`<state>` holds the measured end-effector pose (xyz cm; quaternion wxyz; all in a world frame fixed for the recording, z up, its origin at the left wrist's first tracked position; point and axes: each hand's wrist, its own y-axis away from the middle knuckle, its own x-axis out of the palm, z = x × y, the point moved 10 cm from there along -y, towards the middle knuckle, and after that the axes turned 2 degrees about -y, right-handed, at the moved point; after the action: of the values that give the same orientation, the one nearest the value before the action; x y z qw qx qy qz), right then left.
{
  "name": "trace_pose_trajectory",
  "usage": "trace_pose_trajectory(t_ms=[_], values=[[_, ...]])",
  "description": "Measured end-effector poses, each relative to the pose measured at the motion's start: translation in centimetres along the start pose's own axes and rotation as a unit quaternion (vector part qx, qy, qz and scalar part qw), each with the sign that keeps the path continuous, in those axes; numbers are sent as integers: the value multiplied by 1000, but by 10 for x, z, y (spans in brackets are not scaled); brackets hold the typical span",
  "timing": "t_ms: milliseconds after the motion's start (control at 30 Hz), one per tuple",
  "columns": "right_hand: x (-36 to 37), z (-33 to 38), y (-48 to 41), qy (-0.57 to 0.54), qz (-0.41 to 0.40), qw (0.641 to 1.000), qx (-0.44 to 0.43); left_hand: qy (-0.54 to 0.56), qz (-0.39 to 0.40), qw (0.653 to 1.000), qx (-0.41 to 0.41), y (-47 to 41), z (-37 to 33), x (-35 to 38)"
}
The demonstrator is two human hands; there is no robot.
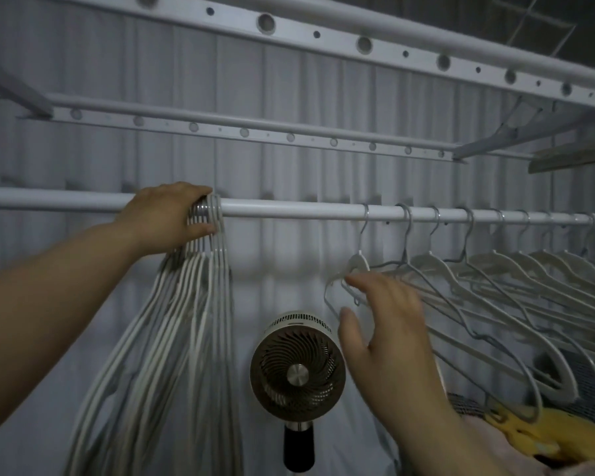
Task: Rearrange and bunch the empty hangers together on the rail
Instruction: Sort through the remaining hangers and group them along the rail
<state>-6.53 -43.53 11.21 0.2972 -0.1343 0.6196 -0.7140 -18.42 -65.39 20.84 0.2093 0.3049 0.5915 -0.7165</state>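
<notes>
While the left hand point(167, 214) clamps its fingers point(200, 231) around the bunched hangers point(200, 269) on the rail point(289, 211), apparently to stop them spreading, the right hand point(385, 324), fingers spread and empty, reaches for the nearest loose hanger point(354, 266), right of the bunch.

No legible text or labels anywhere.

Dim, greyish, flat light with soft shadows on the curtain point(289, 97). The right hand point(385, 324) is motion-blurred. The rail point(289, 211) bows from wide-angle distortion.
</notes>
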Motion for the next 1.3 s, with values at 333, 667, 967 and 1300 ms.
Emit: trace_pose_trajectory(t_ms=[333,667,967,1300], values=[[119,25,53,-289,301,860,294,-35,-14,999,1,-2,-6,1],[136,21,71,-420,288,769,386,-17,-40,999,-5,-2,-8,6],[136,1,68,-423,264,755,426,-12,-44,999,-11,-1,-6,6],[107,-32,63,-411,216,771,436,-10,-50,999,-10,2,0,6]])
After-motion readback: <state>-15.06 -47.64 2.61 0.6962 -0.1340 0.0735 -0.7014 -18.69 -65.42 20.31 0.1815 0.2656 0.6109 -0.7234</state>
